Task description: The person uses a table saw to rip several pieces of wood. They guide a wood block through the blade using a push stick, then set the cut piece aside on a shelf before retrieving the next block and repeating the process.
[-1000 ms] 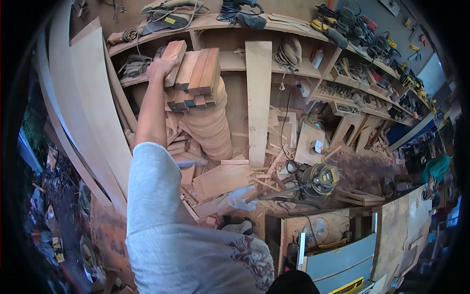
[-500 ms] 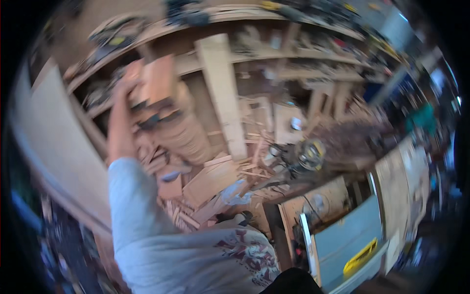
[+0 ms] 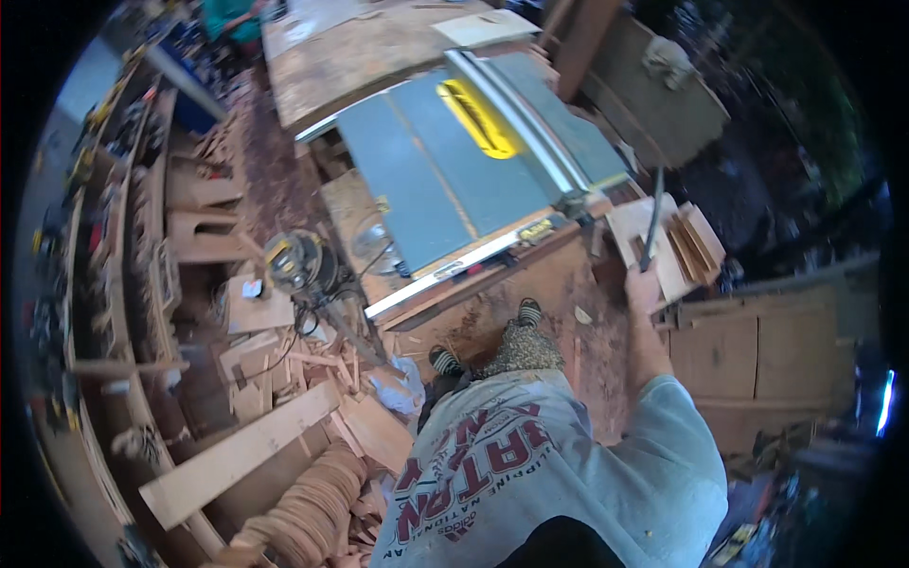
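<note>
On the right, my right hand (image 3: 642, 289) is closed around the lower end of a long, thin, dark strip (image 3: 653, 222). The strip stands up from my fist and bends slightly; its exact kind is unclear. Just beyond that hand is a pale board (image 3: 636, 225) with several small wooden pieces (image 3: 696, 241) on it. A table saw (image 3: 407, 180) with a blue-grey top lies ahead of me, to the left of the hand. Its metal fence (image 3: 519, 118) runs beside a long yellow piece (image 3: 476, 118). My left hand is out of view.
A round power tool (image 3: 301, 260) with a cable sits left of the saw. Wood offcuts, a long plank (image 3: 241, 459) and a stack of curved wooden pieces (image 3: 308, 506) lie at lower left. Shelves (image 3: 123, 237) line the left side. At the top, a person in green (image 3: 227, 14) is partly visible.
My view has swung right, from the shelves to the table saw. My left hand, earlier at a stack of wooden blocks, has left the view. My right hand with the dark strip has appeared.
</note>
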The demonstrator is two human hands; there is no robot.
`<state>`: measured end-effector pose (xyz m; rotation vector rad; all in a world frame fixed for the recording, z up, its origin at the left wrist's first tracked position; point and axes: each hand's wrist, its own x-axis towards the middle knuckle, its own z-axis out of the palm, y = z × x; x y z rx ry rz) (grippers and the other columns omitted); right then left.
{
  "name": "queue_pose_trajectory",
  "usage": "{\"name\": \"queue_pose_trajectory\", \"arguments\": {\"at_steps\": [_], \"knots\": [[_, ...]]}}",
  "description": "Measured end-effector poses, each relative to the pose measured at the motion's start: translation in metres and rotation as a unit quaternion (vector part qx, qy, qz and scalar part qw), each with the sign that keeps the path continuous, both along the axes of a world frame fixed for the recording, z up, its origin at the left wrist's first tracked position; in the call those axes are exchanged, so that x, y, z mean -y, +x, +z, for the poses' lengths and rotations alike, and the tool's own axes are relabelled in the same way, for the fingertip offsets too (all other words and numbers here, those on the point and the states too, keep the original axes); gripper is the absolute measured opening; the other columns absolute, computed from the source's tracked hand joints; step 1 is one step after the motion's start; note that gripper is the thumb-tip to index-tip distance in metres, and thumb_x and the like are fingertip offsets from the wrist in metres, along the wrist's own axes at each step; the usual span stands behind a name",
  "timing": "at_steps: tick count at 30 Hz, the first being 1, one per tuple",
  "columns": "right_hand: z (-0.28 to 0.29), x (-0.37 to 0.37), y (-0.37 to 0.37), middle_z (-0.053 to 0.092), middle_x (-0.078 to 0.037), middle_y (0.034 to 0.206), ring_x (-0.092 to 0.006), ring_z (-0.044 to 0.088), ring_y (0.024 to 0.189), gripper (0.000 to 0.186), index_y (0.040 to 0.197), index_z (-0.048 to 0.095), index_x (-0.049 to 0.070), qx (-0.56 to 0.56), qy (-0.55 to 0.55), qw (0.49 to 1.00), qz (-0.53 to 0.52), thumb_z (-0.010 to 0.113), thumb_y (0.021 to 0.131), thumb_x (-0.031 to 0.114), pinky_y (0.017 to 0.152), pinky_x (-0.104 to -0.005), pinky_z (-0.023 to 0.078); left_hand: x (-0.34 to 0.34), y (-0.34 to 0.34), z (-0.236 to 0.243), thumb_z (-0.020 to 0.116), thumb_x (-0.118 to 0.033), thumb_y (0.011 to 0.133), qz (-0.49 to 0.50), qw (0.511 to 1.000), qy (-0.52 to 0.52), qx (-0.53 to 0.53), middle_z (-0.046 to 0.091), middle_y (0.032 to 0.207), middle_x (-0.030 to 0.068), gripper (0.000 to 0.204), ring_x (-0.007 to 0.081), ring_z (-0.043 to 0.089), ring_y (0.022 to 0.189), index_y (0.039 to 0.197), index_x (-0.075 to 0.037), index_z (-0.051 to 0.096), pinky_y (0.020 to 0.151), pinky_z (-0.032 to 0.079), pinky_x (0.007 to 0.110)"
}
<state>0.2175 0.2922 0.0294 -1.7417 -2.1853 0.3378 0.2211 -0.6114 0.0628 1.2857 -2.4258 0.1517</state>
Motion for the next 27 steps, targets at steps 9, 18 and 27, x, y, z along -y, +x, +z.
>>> {"name": "queue_pose_trajectory", "arguments": {"at_steps": [9,18,27], "knots": [[-0.136,-0.011,0.189,0.068,-0.03,0.124,-0.0444,0.063,0.123,0.055,0.123,0.069,0.0,0.017,-0.307,0.912,-0.272,0.054,0.084,0.037,0.105,-0.0507,0.048,-0.151,-0.094,0.032,0.072,-0.025,0.094,-0.277,0.93,-0.134,-0.2,0.068,0.123,0.0189,0.044,0.0344,0.067,0.111,0.128,0.003,0.063,0.097,0.055,0.042],[-0.213,-0.375,0.261,0.07,-0.019,0.095,-0.0354,0.068,0.095,0.036,0.109,0.061,0.001,-0.247,-0.075,0.938,-0.232,0.07,0.086,0.028,0.089,-0.0437,0.05,-0.526,-0.092,-0.168,0.061,-0.03,0.101,-0.476,0.659,0.485,0.323,0.072,0.102,0.014,0.035,0.0199,0.068,0.091,0.113,0.001,0.072,0.082,0.053,0.037],[-0.284,-0.665,0.303,0.07,-0.016,0.105,-0.0256,0.066,0.096,0.039,0.109,0.064,-0.005,-0.319,-0.116,0.904,-0.261,0.077,0.089,0.026,0.087,-0.0388,0.052,-0.733,-0.197,-0.237,0.029,-0.068,0.102,0.05,0.533,0.831,-0.148,0.058,0.143,0.0129,0.076,0.0295,0.05,0.136,0.137,-0.007,0.058,0.111,0.04,0.05]]}}
